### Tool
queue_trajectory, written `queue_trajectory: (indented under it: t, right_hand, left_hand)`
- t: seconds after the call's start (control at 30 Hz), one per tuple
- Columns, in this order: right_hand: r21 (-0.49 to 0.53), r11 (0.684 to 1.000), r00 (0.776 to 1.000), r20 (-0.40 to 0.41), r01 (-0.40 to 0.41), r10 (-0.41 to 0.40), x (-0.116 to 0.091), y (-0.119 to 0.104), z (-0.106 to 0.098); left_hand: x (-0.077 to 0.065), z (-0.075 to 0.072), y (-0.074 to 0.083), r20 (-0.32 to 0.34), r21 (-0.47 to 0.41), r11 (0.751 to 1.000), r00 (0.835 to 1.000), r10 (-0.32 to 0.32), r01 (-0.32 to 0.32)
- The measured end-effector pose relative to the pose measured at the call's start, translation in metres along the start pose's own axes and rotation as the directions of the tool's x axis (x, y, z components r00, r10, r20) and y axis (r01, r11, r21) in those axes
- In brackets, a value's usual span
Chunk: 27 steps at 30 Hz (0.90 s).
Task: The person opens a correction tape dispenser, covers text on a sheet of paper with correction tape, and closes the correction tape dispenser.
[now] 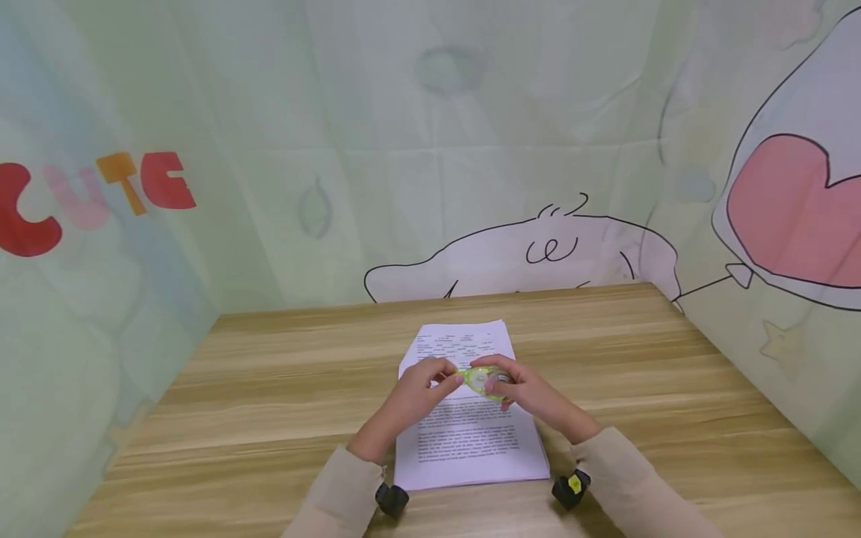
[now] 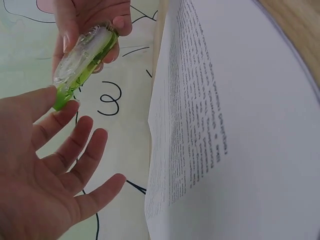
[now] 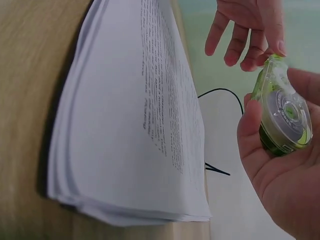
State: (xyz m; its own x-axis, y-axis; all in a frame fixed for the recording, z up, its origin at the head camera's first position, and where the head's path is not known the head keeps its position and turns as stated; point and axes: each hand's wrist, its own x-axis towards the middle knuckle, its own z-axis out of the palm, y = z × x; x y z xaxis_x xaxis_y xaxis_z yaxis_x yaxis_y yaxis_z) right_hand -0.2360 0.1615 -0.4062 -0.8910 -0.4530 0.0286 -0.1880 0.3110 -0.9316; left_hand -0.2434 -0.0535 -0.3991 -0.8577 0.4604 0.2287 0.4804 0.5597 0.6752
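Observation:
A green, clear-cased correction tape point(image 1: 479, 379) is held above a stack of printed paper point(image 1: 471, 452). My right hand point(image 1: 528, 388) grips its wide body between thumb and fingers; the tape spool shows through the case in the right wrist view, where the correction tape point(image 3: 286, 112) lies along the palm side. At the narrow green tip, my left hand point(image 1: 420, 388) pinches with thumb and index finger. The other fingers of the left hand point(image 2: 60, 165) are spread loosely in the left wrist view. Both hands are apart from the page below.
The paper stack lies on a wood-grain table point(image 1: 282, 373), several sheets thick with slightly uneven edges. Behind and beside the table hangs a printed curtain point(image 1: 269, 224) with cartoon figures. A black wrist camera point(image 1: 392, 499) sits by the left sleeve, another point(image 1: 570, 489) by the right.

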Motion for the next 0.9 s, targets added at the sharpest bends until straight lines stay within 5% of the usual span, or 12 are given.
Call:
queue_trajectory:
  t: [0.17,0.37,0.6,0.9]
  right_hand:
    - [0.003,1.000,0.999,0.029,0.023,-0.023,-0.001,0.003,0.000]
    - [-0.126,0.986,0.993,0.050,0.112,-0.106,-0.002,0.004,0.002]
    - [-0.366,0.923,0.993,0.025,0.120,-0.120,-0.003,0.007,0.004]
    - [-0.503,0.859,0.989,-0.046,0.101,-0.144,-0.006,0.011,-0.005]
  left_hand:
    - [0.000,0.001,-0.001,-0.011,0.026,1.000,1.000,0.007,-0.007]
    - [0.000,0.002,-0.001,-0.060,0.054,0.999,0.998,0.007,-0.004]
    - [-0.001,0.002,0.000,-0.077,0.079,0.997,0.997,0.017,-0.011]
    - [-0.001,0.001,-0.007,-0.166,0.106,0.994,0.986,0.005,0.013]
